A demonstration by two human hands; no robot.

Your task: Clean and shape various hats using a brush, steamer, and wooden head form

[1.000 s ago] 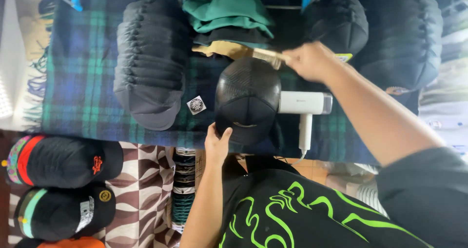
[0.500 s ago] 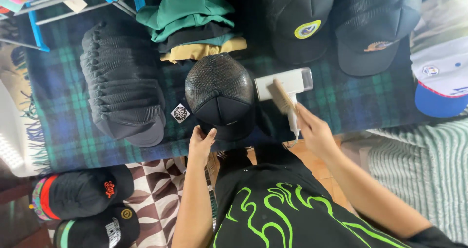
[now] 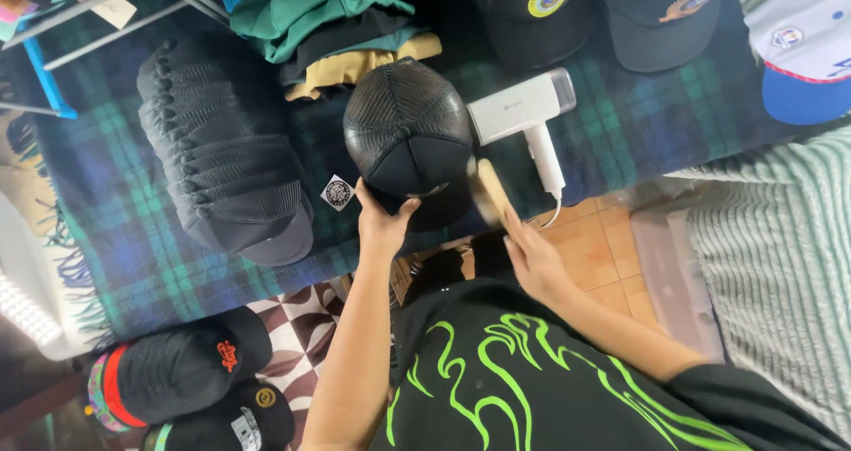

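While our left hand [image 3: 383, 223] pinches the brim of the domed black mesh-backed cap [image 3: 408, 132] on the plaid woollen blanket [image 3: 106, 229], our right hand [image 3: 532, 260] grips a wooden brush [image 3: 489, 194], touching the cap's right edge.

Square white sticker [image 3: 337, 192] with a round black emblem lies on the plaid blanket [image 3: 142, 256], at 9 o'clock of the black mesh cap [image 3: 408, 127]. Beige paper tag [image 3: 113, 11] hangs at the rack [image 3: 53, 52], 10 o'clock.
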